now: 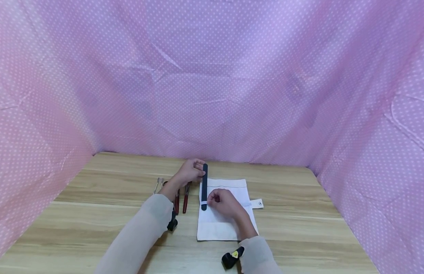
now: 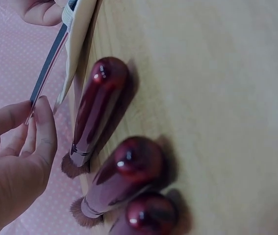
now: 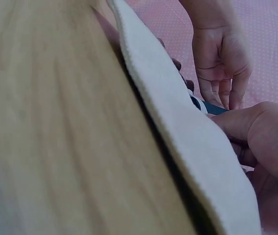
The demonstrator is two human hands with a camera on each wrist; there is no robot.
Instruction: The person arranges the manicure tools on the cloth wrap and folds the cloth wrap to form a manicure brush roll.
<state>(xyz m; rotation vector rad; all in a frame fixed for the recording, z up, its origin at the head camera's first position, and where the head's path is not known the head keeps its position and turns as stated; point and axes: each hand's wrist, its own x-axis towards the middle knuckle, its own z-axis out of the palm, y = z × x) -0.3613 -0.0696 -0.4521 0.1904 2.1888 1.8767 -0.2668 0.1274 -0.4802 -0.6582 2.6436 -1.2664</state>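
Note:
A long black nail file [image 1: 204,184] lies along the left side of a white cloth roll [image 1: 219,229], its lower end through a white elastic loop [image 1: 203,203]. My left hand [image 1: 192,170] pinches the file near its upper end; the left wrist view shows thumb and fingertips on the thin file [image 2: 49,61]. My right hand [image 1: 225,202] has its fingertips at the elastic beside the file, pinching the band. In the right wrist view, my right hand [image 3: 271,147] is at the cloth edge [image 3: 178,127], its fingertips partly hidden.
Dark red brushes [image 1: 186,198] lie left of the cloth, close by my left forearm; in the left wrist view their rounded handles [image 2: 139,159] show. Thin metal tools [image 1: 158,183] lie further left. A snap strap [image 1: 257,203] sticks out right of the cloth. Pink dotted fabric [image 1: 212,95] surrounds the wooden table [image 1: 301,228].

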